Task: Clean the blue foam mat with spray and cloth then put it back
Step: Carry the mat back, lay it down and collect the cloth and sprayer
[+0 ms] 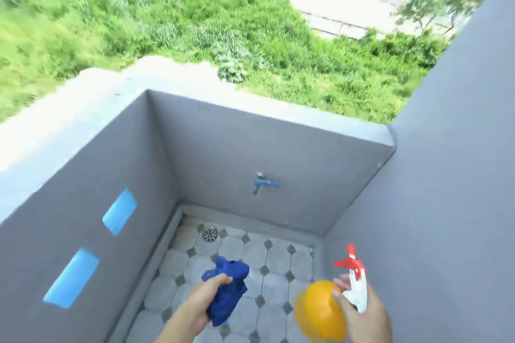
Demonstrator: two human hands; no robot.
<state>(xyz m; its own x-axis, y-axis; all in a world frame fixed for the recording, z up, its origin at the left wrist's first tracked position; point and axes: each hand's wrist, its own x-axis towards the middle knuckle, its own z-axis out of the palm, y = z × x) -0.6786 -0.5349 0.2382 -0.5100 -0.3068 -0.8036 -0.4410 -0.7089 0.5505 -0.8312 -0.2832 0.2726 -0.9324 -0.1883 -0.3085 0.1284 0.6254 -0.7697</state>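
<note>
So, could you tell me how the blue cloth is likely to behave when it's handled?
Probably floppy: the blue cloth bunches and droops where the left hand grips it. It looks light, since one hand holds it easily. It is unlikely to roll or break.

A tiled floor (252, 252) of pale octagons and small dark diamonds, walled in grey; a round metal drain (209, 233) sits in its far left corner.

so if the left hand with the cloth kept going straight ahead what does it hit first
Probably the tiled floor near the drain, then the grey wall under the tap; depth is unclear. The left hand grips the blue cloth.
</note>
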